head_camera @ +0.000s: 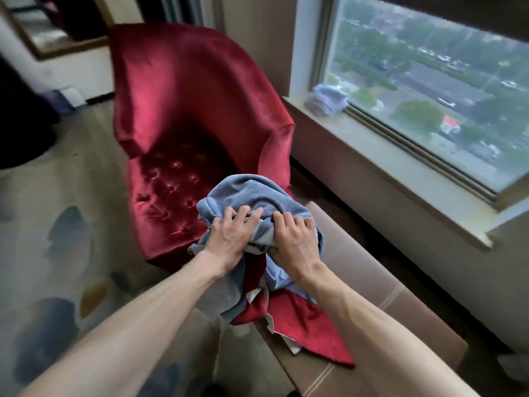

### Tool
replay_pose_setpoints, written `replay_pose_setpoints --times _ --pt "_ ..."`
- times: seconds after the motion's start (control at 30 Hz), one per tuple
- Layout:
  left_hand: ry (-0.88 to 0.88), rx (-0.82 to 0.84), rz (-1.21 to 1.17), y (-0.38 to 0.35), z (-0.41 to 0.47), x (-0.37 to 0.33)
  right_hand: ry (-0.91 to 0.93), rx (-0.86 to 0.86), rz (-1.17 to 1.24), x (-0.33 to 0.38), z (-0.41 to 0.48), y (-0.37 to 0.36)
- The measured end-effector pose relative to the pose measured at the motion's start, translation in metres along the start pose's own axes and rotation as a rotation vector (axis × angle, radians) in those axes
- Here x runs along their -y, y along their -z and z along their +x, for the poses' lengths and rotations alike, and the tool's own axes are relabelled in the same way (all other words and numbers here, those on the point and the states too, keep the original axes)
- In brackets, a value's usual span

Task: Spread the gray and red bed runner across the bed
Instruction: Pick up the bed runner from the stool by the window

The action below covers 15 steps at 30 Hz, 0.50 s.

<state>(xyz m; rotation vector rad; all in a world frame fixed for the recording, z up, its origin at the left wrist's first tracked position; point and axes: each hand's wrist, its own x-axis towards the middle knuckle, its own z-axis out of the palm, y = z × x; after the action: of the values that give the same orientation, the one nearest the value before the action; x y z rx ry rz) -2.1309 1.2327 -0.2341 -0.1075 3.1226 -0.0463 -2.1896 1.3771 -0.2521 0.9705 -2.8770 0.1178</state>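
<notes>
The bed runner point(252, 196) is bunched into a soft heap. It has a napped gray-blue face, a glossy red side and a pale lining at the edges. Both hands hold it: the left hand point(229, 234) and the right hand point(296, 237) each curl their fingers into the gray folds. The runner's red tail drapes onto a stitched brown bench point(372, 270). Just behind stands a tufted red velvet chair point(183, 96) with a curved back. A folded gray-blue cloth point(329, 98) lies on the stone windowsill point(386, 179). Patterned carpet point(57, 239) covers the floor.
</notes>
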Motion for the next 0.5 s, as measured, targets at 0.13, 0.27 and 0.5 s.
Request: replay_pose_setpoints --times 0.13,0.27,0.5 --pt "0.125 -0.023 0.035 0.018 -0.030 0.065 0.125 -0.009 0.033 0.067 0.029 0.015" --pt "0.230 -0.027 0.044 0.030 -0.066 0.125 0.241 -0.032 0.043 0.134 0.050 0.025" --pt "0.413 -0.086 0.033 0.052 -0.147 0.229 0.449 -0.036 0.040 0.264 0.072 0.048"
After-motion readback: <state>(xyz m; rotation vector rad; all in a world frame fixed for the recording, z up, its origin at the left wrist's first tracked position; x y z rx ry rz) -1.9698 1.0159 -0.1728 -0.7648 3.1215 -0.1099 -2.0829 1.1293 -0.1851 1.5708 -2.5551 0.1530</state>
